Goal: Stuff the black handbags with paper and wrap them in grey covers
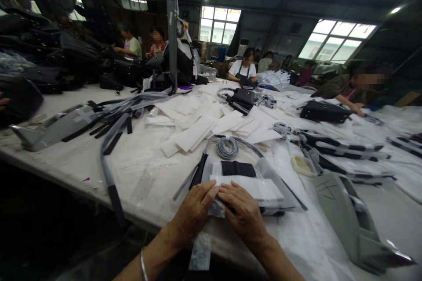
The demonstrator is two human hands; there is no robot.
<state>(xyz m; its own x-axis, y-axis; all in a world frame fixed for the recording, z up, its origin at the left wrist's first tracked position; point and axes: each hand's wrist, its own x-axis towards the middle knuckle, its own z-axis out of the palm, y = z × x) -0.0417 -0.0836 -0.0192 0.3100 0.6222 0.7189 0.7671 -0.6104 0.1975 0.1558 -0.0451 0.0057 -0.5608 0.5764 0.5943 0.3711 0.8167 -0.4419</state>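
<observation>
A black bag (238, 168) lies on the table before me, partly covered by translucent wrapping and a folded white sheet (260, 188). My left hand (194, 205) and my right hand (243, 210) meet at the near edge of this sheet. Both sets of fingers bend closed over the edge, and the thumbs are mostly hidden. Between the hands, a strip of clear tape (216, 209) runs over the edge. A second clear strip (199, 252) hangs below my left hand. A coiled, wrapped strap (227, 147) rests just behind the bag.
Loose white sheets (201, 125) cover the table's middle. A grey-green tool like a tape dispenser (349, 224) lies at right, another grey one (62, 125) at left. Wrapped straps (108, 158) overhang the front edge. A plastic tub (302, 165) and wrapped bags (343, 145) lie right; co-workers sit beyond.
</observation>
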